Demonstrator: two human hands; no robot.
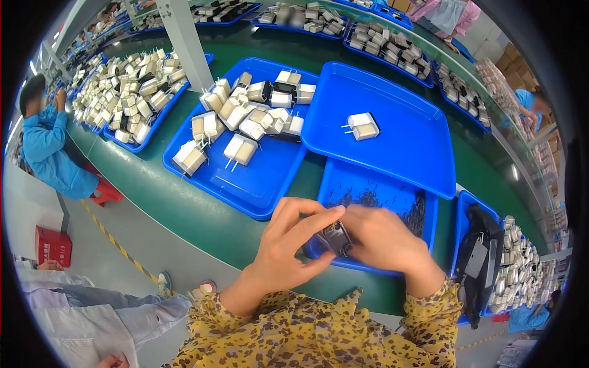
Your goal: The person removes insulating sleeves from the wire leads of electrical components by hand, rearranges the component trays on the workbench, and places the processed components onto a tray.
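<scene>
My left hand holds a small dark plug adapter housing between thumb and fingers, its open side with metal parts facing up. My right hand is curled against the housing's right side, slightly blurred; its fingertips are mostly hidden, and I cannot make out what they pinch. Beneath the hands, a blue tray contains many small dark pieces. Overlapping its far side is another blue tray, which carries white plug adapters side by side.
To the left, a blue tray holds several white and black plug adapters. A fuller tray lies beyond a grey post. At right are a black bag and piled adapters. Other people sit or stand around the green bench.
</scene>
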